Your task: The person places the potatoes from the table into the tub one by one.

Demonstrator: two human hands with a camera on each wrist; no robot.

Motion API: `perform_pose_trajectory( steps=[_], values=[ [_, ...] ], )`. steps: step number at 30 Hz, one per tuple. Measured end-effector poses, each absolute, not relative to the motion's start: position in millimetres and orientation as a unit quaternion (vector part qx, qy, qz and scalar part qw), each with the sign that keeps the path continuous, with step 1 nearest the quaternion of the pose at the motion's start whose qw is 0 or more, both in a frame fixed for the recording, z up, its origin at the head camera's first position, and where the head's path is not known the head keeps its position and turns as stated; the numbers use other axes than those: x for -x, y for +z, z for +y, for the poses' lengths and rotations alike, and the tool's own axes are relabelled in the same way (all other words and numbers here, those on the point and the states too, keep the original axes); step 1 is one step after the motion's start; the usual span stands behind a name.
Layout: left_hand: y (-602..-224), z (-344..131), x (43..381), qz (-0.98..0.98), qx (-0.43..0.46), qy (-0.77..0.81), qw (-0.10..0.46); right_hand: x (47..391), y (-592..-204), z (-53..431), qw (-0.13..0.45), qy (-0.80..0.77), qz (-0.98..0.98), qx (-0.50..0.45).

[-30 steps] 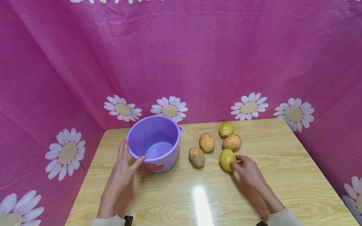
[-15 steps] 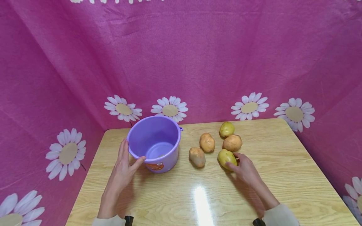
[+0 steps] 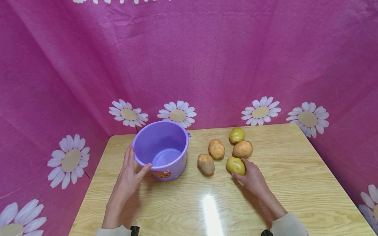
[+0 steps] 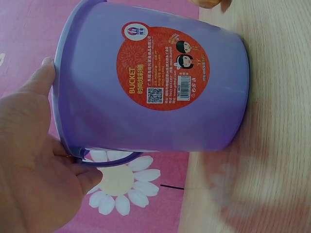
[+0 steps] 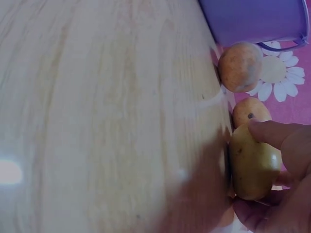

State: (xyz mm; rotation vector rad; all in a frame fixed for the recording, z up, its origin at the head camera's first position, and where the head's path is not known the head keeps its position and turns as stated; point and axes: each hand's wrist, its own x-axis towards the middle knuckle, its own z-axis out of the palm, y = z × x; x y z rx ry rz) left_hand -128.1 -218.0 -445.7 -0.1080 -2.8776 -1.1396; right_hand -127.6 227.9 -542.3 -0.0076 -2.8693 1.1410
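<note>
A purple bucket (image 3: 177, 165) stands upright at the left of the table, with a red label (image 4: 163, 68) on its side. My left hand (image 3: 127, 178) holds its rim at the near left, thumb on the front edge and fingers along the outside; a handle (image 4: 114, 160) hangs by the fingers in the left wrist view. At the right, my right hand (image 3: 252, 177) grips a yellow-green potato (image 3: 235, 166) between thumb and fingers. In the right wrist view this potato (image 5: 252, 165) is close over the table, thumb on its upper side.
Brown potatoes (image 3: 216, 149), (image 3: 206, 164) lie between bucket and right hand. Another brown potato (image 3: 242, 149) sits just behind the held one, with a second yellow-green potato (image 3: 237, 135) near the back edge. A pink flowered cloth (image 3: 206, 65) surrounds the wooden table (image 3: 183, 209).
My right hand has closed further around the near yellow-green potato, which has turned and shifted slightly left. The left hand and bucket have stayed in place.
</note>
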Motion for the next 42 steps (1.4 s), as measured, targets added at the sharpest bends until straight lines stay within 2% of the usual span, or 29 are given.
perform_pose_trajectory(
  steps=[19,24,35,42],
  values=[
    [-448,-218,129,-0.928,0.034,-0.371,0.024,127,-548,225,0.062,0.364,-0.929,0.002],
    [-449,-218,129,-0.927,0.036,-0.372,0.027,127,-546,225,0.049,0.374,-0.926,0.012],
    [-448,-218,128,-0.927,0.035,-0.372,0.025,127,-522,228,0.04,0.392,-0.919,0.014],
    [-447,-218,128,-0.928,0.038,-0.371,0.027,131,-498,231,0.071,0.388,-0.919,0.007]
  ],
)
